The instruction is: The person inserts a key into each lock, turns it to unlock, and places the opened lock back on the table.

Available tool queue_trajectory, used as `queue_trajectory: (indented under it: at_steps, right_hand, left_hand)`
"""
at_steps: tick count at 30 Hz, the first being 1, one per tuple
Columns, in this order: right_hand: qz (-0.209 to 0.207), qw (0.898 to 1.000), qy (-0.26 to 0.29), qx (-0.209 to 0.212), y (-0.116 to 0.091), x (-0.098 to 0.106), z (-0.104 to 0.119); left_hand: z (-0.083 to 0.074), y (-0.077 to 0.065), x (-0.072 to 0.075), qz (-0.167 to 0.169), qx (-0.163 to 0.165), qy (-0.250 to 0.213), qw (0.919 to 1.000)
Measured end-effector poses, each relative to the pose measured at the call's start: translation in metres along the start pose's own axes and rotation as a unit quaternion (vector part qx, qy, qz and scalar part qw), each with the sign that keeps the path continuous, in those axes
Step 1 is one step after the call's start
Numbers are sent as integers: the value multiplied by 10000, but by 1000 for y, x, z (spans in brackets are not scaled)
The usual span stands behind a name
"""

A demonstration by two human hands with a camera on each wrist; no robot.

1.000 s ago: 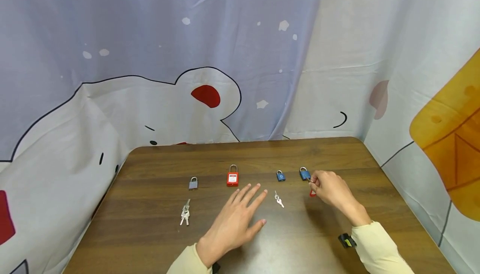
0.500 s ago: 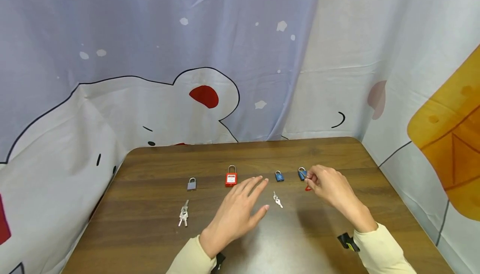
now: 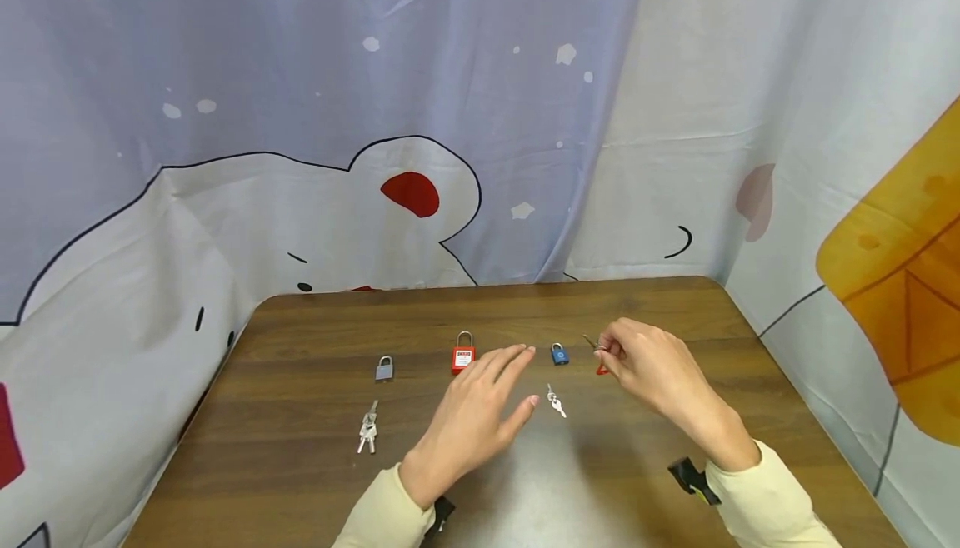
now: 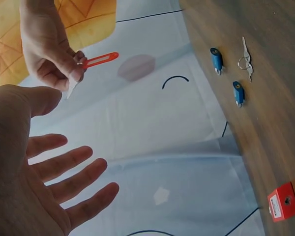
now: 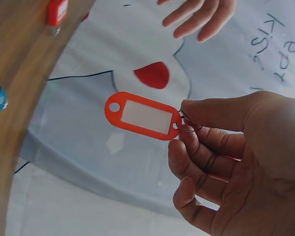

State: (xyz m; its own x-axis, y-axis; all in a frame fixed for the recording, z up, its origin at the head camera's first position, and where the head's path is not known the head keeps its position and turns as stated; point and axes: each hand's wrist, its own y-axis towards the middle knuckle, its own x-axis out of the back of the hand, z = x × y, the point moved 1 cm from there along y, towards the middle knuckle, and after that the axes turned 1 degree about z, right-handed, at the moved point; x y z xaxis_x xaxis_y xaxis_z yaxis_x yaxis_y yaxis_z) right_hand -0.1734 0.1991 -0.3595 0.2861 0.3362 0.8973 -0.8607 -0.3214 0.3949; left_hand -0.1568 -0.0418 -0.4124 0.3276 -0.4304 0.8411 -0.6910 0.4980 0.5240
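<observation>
My right hand point(image 3: 648, 365) pinches a key point(image 3: 590, 341) whose ring carries a red key tag point(image 5: 142, 116), held above the table. The tag hangs loose, with a blank white label. My left hand point(image 3: 476, 415) hovers over the middle of the table, fingers spread and nothing in them. A small blue padlock point(image 3: 559, 355) lies between the hands, and a pair of keys point(image 3: 556, 401) lies in front of it. Another blue padlock point(image 4: 216, 60) shows in the left wrist view; in the head view my right hand hides it. Just beyond my left fingers is a red padlock point(image 3: 463, 358).
To the left lies a grey padlock point(image 3: 385, 369), with a bunch of keys point(image 3: 367, 429) in front of it. The brown wooden table point(image 3: 300, 490) ends at the back against a printed curtain point(image 3: 315, 206).
My right hand has moved left and slightly up with the key and tag, from beside the right blue padlock to in front of it. My left hand has shifted slightly; its fingertips rose.
</observation>
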Motion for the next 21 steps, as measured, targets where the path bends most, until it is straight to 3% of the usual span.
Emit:
queue_trajectory:
  at_steps: [4, 21]
  right_hand:
    - [-49, 9999, 48, 147, 2, 7, 12]
    - [-131, 9968, 98, 781, 3, 3, 50]
  left_hand:
    - [3, -2, 7, -87, 84, -5, 9999]
    - [12, -4, 31, -1227, -173, -703, 9898]
